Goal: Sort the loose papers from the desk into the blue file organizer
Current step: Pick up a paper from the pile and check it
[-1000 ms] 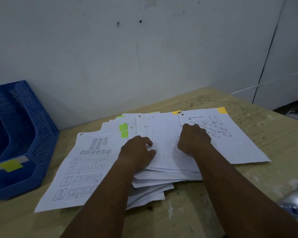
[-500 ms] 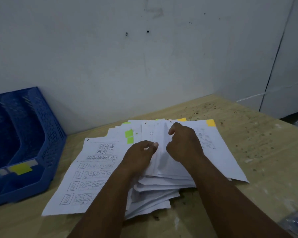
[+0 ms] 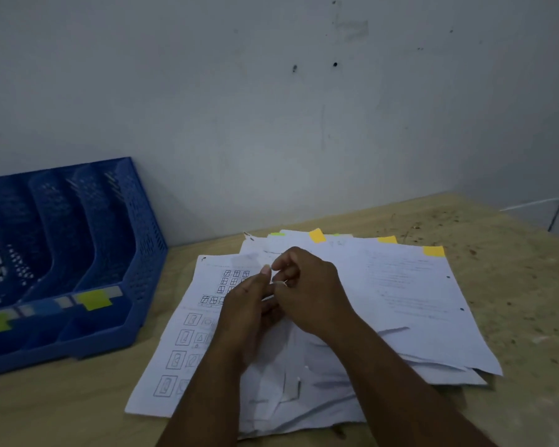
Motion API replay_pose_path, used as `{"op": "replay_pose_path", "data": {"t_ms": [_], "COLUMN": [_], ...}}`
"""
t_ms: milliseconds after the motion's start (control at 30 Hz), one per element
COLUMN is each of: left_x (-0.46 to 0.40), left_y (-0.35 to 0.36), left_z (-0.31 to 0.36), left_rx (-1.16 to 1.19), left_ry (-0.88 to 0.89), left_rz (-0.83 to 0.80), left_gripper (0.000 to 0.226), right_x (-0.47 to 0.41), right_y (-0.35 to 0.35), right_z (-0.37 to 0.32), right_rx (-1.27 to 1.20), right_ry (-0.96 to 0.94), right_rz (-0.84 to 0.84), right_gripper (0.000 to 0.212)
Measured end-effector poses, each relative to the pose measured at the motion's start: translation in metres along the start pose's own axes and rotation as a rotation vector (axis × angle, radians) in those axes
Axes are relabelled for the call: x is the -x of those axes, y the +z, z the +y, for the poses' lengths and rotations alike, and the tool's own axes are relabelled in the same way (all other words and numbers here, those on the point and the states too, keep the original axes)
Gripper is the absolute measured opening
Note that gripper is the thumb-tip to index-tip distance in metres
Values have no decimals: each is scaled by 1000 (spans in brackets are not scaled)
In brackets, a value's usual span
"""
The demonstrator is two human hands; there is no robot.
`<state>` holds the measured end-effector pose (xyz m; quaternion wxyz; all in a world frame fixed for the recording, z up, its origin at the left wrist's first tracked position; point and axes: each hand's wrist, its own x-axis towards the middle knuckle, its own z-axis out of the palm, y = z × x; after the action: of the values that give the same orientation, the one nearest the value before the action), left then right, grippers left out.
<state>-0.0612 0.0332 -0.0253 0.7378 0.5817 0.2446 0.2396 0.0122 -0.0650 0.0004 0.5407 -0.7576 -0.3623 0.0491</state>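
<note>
Both hands lifted, fingers (image 3: 266, 270) meet over papers (image 3: 400, 285); grip unclear.

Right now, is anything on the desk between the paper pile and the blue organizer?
Nothing visible. Bare desk separates the paper pile from the blue file organizer at its left; both hands are on the pile.

No words, numbers or brands can be read. The worksheet (image 3: 188, 333) at 9 o'clock in the paper pile carries only boxed shape figures; the sheet (image 3: 410, 285) at 3 o'clock bears printed lines too blurred to make out.
</note>
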Motion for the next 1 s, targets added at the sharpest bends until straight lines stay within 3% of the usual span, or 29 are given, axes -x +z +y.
{"op": "replay_pose_path", "data": {"t_ms": [167, 300, 433, 600, 733, 1000], "left_x": [-6, -10, -10, -8, -9, -8], "left_y": [-9, -11, -13, -22, -30, -47], "left_z": [-7, -7, -1, 4, 5, 20], "left_rx": [-22, -15, 69, 104, -2, -31], "left_ry": [-11, 2, 19, 65, 63, 76], "left_rz": [112, 198, 241, 295, 365, 387], "left_gripper": [18, 22, 22, 20, 16, 16], "right_x": [8, 8, 2, 2, 1, -5], "right_y": [10, 11, 9, 4, 0, 6], "right_z": [15, 27, 41, 47, 44, 41], "right_rx": [-84, 5, 164, 307, 258, 127], "right_ry": [-10, -57, -73, 102, 211, 116], "right_rz": [-51, -2, 129, 140, 84, 166], "right_gripper": [20, 8, 15, 37, 45, 37]}}
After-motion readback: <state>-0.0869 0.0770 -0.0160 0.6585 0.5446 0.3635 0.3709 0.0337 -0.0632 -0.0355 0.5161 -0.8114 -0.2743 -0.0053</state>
